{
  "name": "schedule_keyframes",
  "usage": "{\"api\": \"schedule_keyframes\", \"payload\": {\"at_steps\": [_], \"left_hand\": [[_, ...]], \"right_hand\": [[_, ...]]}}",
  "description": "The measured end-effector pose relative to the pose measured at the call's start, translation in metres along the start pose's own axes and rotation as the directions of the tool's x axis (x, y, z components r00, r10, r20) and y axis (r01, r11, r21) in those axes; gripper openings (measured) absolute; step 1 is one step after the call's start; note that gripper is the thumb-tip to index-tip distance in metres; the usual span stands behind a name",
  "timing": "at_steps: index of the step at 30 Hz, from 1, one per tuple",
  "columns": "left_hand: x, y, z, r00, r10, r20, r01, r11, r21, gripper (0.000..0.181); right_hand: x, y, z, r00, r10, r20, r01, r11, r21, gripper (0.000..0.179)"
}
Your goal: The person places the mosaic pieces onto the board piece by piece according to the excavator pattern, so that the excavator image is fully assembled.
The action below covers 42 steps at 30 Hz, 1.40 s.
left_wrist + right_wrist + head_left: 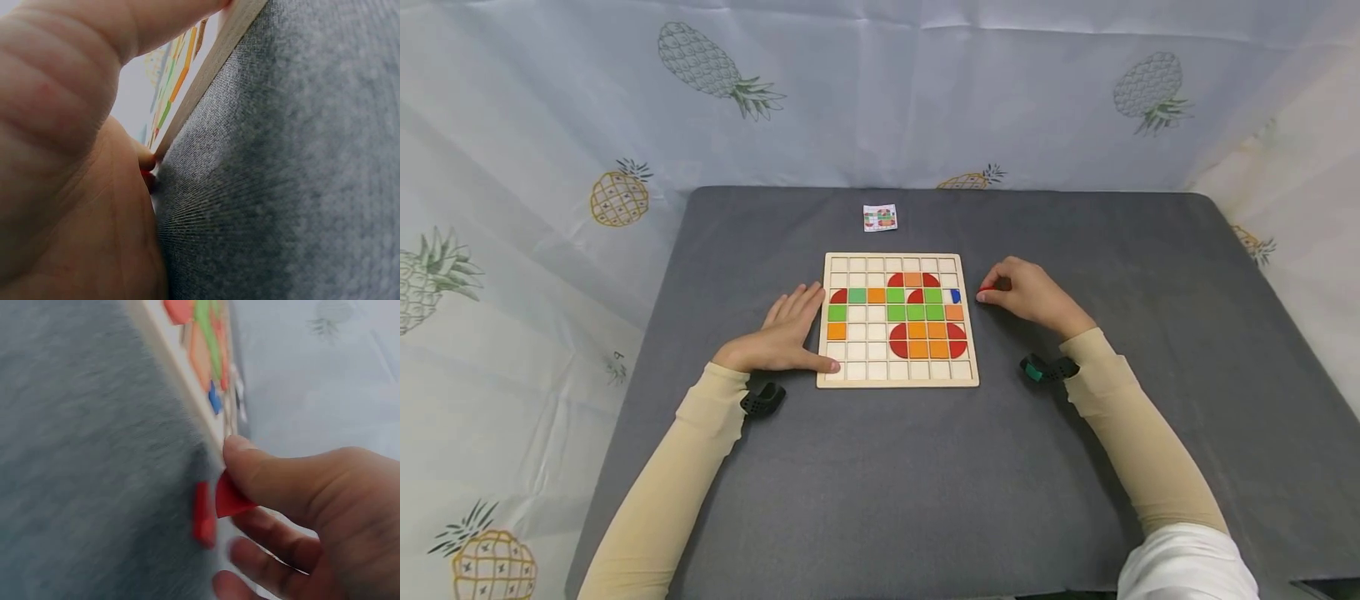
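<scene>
A wooden grid board [866, 352] lies on the table, with red rounded pieces and green and orange squares in some cells. At its right side is a small blue piece [955, 296]. My left hand [781, 340] rests along the board's left edge, fingers extended, thumb on the lower left corner. Just off the right edge, my right hand [1028, 292] pinches a red quarter-round piece [232, 497] between thumb and index finger. A second red piece [203, 515], blurred, shows beside the fingertips in the right wrist view.
Behind the board lies a small printed card [880, 218] with a coloured grid pattern. A grey cloth covers the table [910, 483]. Beyond its far edge hangs a pale curtain [925, 100] with pineapple prints. Each wrist wears a dark band [763, 401].
</scene>
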<state>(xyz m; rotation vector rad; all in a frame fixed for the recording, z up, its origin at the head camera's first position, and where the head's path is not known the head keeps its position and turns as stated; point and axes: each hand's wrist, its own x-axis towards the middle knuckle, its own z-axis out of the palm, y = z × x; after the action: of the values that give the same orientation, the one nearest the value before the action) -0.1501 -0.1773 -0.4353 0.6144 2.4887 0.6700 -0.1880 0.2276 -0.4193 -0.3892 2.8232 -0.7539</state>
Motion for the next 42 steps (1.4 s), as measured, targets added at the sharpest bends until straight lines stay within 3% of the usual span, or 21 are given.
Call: {"api": "schedule_keyframes", "payload": {"at_steps": [6, 19, 30, 42], "left_hand": [[0.0, -0.001, 0.0, 1.0, 0.0, -0.004, 0.0, 1.0, 0.003, 0.127], [-0.001, 0.0, 0.0, 1.0, -0.004, 0.009, 0.005, 1.0, -0.017, 0.127], [0.0, -0.001, 0.0, 1.0, -0.007, 0.01, 0.007, 1.0, -0.018, 0.128], [0.0, -0.001, -0.002, 1.0, 0.002, 0.02, -0.002, 1.0, -0.012, 0.127]], "right_hand": [[0.011, -0.019, -0.007, 0.996, 0.034, -0.084, -0.023, 0.992, 0.12, 0.021], [0.03, -0.064, -0.004, 0.997, -0.039, -0.065, 0.055, 0.96, 0.275, 0.023], [0.037, -0.101, 0.01, 0.988, -0.156, -0.009, 0.15, 0.93, 0.335, 0.019], [0.046, -0.136, 0.029, 0.964, -0.261, 0.05, 0.233, 0.921, 0.312, 0.015]]}}
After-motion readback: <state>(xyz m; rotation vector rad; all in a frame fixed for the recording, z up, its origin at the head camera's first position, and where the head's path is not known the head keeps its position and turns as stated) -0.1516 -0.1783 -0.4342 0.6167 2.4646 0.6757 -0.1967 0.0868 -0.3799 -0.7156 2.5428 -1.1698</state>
